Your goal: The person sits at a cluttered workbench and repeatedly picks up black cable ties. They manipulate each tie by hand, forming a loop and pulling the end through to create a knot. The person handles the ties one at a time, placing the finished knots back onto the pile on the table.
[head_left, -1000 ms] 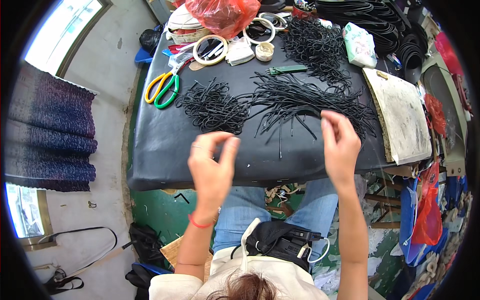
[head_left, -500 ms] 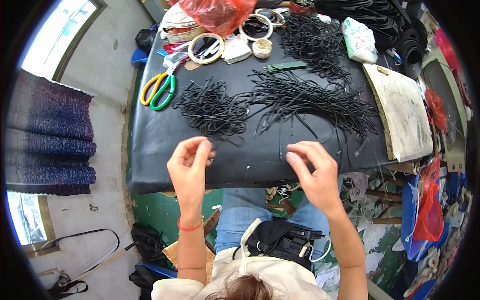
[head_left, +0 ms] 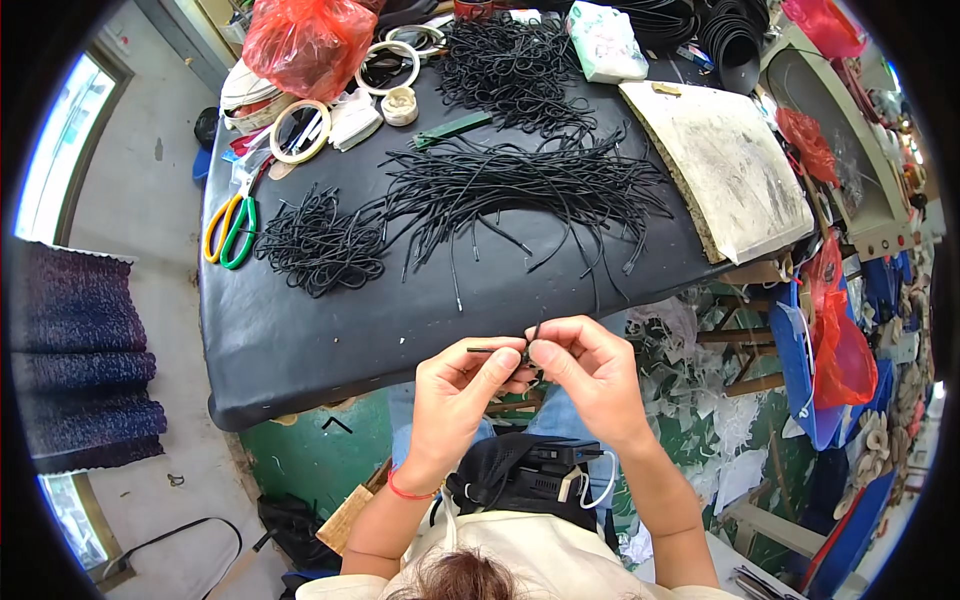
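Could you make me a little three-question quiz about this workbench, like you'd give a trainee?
1. True or false: both hands pinch one short black cord.
2. Which lies nearest the scissors? A) knotted cord pile B) white board C) red bag
3. Fill in: the left wrist wears a red ____.

Key:
1. True; left hand and right hand meet on the black cord.
2. A; knotted cord pile beside scissors.
3. Band.

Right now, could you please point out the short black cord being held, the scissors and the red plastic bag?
short black cord point(head_left: 492, 349), head view, on its straight end left of the fingers.
scissors point(head_left: 231, 230), head view, on the yellow-green handles.
red plastic bag point(head_left: 305, 42), head view, on its crumpled middle.
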{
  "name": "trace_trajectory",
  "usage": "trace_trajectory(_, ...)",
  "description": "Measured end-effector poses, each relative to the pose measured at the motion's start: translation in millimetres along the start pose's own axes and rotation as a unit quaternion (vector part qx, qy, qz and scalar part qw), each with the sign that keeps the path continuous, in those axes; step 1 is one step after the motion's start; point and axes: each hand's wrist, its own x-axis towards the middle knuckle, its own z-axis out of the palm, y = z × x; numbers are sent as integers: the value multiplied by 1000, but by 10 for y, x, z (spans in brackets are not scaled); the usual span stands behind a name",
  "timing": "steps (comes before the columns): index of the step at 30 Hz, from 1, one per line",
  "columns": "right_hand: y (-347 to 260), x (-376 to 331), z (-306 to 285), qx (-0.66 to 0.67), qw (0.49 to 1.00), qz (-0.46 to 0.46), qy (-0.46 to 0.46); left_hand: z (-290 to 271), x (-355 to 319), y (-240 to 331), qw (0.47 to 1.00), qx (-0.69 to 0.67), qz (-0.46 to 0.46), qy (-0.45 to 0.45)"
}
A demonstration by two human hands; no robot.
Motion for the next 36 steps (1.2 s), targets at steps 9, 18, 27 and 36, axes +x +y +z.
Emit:
trace_trajectory(9, 167, 3, -39, -58, 998, 8, 16, -43, 61, -9, 997, 70, -17, 11)
trace_trajectory(18, 198, 45, -133, 66, 993, 93, -37, -120, 16, 28, 996, -25, -67, 58)
trace_trajectory(27, 192, 29, -91, -8, 996, 72, -45, -158, -53, 17, 998, -10, -50, 48)
trace_trajectory(36, 208, 27, 57, 62, 997, 49, -25, -80, 11, -149, 981, -184, -53, 32)
